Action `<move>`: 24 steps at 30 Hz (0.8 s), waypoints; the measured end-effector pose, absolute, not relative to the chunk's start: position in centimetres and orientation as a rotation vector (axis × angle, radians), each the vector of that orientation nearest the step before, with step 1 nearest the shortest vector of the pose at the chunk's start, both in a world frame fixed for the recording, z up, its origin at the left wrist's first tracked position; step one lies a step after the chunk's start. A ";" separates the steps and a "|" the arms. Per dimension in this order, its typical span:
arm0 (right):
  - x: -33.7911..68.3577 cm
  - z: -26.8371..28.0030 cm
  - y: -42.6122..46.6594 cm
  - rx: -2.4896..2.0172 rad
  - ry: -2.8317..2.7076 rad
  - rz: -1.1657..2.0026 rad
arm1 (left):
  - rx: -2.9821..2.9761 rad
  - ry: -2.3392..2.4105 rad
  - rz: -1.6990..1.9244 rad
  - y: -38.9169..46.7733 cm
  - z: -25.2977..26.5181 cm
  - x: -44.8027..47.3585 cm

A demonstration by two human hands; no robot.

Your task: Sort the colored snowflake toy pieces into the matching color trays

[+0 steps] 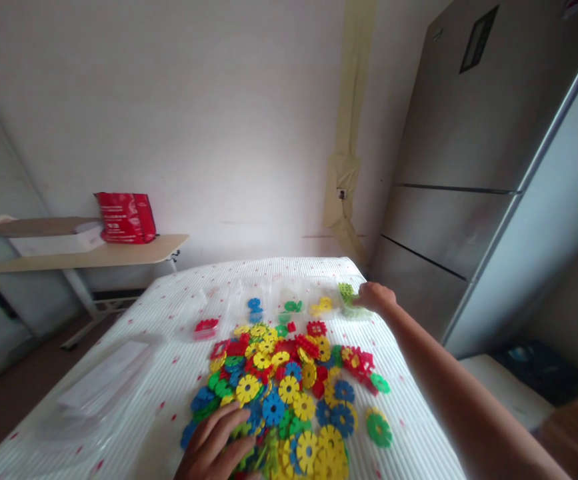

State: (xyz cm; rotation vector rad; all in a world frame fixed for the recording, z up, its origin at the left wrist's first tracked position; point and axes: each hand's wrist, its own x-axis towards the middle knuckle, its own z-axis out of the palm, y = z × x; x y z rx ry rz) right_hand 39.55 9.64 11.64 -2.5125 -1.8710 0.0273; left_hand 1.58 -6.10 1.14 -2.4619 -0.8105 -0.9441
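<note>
A heap of plastic snowflake discs [273, 408] in yellow, blue, green and red lies on the table, with red blocks [307, 345] mixed in. My left hand [219, 440] rests over the heap's near left side, fingers bent and apart; blurred light green pieces [269, 453] lie by its fingertips. My right hand [377, 297] reaches to the far right, its fingers closed together at a light green block [346, 291] in a clear container. What those fingers hold is hidden. Along that row sit blue discs [255, 307], green discs [293, 307], yellow pieces [323, 305] and a red block [206, 325].
On the left of the patterned tablecloth [169, 313] lies a clear plastic package [103, 383]. Beyond it, a side table [119, 255] carries a red bag [126, 219] and a white box [59, 239]. A tall refrigerator [449, 153] stands at the right.
</note>
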 end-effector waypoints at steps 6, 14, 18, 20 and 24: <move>39.4 11.3 10.4 -2.523 -1.921 0.078 | -2.490 -0.859 -0.958 -6.2 0.8 1.7; 38.9 11.5 9.9 -2.527 -1.858 0.002 | -2.610 -1.064 -0.937 -7.3 0.9 1.9; 37.7 12.9 8.0 -2.463 -1.829 -0.089 | -2.565 -1.193 -1.027 -7.4 1.2 1.6; 36.7 13.4 6.8 -2.307 -1.884 -0.116 | -2.509 -1.258 -1.101 -7.1 1.2 1.3; 34.3 12.9 3.8 -1.729 -2.186 0.060 | -2.385 -1.352 -1.263 -6.5 1.1 0.3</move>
